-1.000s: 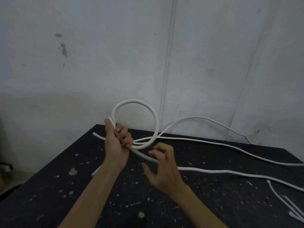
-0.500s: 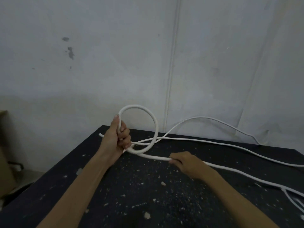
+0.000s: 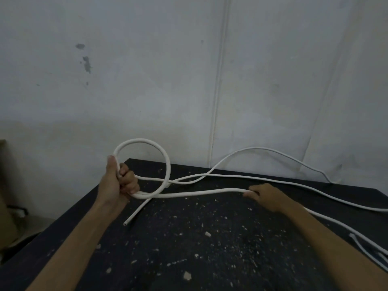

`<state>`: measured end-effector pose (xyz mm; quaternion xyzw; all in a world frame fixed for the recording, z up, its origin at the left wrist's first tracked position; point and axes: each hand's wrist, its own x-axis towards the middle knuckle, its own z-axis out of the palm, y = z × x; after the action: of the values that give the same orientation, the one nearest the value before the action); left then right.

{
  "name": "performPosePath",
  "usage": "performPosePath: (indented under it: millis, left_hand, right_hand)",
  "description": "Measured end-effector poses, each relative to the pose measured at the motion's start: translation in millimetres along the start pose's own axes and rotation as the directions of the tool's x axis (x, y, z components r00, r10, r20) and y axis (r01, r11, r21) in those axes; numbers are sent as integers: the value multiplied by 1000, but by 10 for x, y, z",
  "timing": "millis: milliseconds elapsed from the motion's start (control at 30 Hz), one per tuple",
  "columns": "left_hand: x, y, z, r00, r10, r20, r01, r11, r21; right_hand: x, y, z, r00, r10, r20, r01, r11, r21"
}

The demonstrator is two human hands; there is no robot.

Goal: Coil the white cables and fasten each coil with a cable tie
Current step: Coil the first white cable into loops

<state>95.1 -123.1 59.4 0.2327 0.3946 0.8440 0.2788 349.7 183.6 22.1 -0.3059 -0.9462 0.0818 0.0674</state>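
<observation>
Head view, counter point(image 3: 210, 259) seen from above. I hold my left hand point(image 3: 117, 185) at centre left, its fingers point(image 3: 131, 181) clamped round the cable point(image 3: 210, 192) where the single upright loop point(image 3: 138, 140) closes. My right hand point(image 3: 268, 197) sits at centre right, fingers point(image 3: 255, 191) curled on the strand that leads out of the loop. The cut end point(image 3: 126, 223) lies on the counter below the left hand. Further runs of cable trail to the right edge of the frame, one arching up in front of the wall point(image 3: 147, 80).

Smooth white plastic-looking cable point(image 3: 168, 162) lies on a matt black, paint-flecked table point(image 3: 210, 238).
</observation>
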Motion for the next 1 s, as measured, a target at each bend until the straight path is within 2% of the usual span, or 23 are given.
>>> performPosePath:
  millis: [200,400,633,767,1000]
  left_hand:
    - [-31,-146,-17,995,72,65,-80,988,129]
    - [-99,-219,73,987,114,116,-147,930,337]
    - [-138,-356,102,995,61,77,-91,875,476]
    - [-151,-512,121,1000,9,29,-23,842,540]
    - [-158,-738,143,997,-65,-42,77,857,510]
  right_hand:
    - [121,25,-116,997,21,-69,-24,999,-47]
    - [255,-217,-176,983,115,-144,-130,987,-99]
    - [352,-665,-208,935,181,-305,-255,941,-221]
    - [381,-1009,-332,921,144,-362,-240,942,-236]
    - [314,-1496,-469,910,64,-411,-164,963,-213]
